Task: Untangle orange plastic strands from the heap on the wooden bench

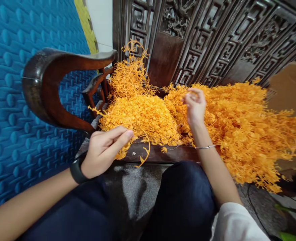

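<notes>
Orange plastic sprigs lie heaped on the dark wooden chair seat. The left hand, fingers loosely curled, pins the near clump; the right hand pinches a strand farther right. Tangled strands could snag and drag loose pieces off the near edge.

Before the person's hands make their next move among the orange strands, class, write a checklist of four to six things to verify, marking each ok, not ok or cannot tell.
1. Left hand rests at the near edge of the heap of thin, curly orange plastic strands: ok.
2. Right hand is raised over the heap with fingertips pinched: ok.
3. What the right fingertips pinch: cannot tell.
4. Heap lies wholly on the dark carved wooden chair seat: not ok, strands hang over the front edge at right.
5. Curved wooden armrest is free of strands: ok.
</notes>
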The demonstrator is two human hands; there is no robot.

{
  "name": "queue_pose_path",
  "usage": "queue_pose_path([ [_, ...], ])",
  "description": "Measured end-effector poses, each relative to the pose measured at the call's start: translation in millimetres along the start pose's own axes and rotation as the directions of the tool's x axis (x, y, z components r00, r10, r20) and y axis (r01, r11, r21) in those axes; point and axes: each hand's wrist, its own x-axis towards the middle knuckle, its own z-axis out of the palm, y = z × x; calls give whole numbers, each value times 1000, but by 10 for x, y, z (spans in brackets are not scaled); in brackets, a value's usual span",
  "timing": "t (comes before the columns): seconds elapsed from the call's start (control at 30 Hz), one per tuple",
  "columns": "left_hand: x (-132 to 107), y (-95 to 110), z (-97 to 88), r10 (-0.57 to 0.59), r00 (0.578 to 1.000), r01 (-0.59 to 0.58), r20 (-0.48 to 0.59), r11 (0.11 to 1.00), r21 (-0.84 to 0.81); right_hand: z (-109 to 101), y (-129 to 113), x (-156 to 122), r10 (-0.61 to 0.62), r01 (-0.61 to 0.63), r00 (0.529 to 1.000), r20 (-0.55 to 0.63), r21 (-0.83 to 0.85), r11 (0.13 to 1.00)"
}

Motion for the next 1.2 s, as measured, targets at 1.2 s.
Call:
queue_pose_path([
  [1.2, 225, -285, 115, -219, 954, 289, 204, 851, -438, 683, -720, -806, -289, 251, 584, 759, 170, 953],
])
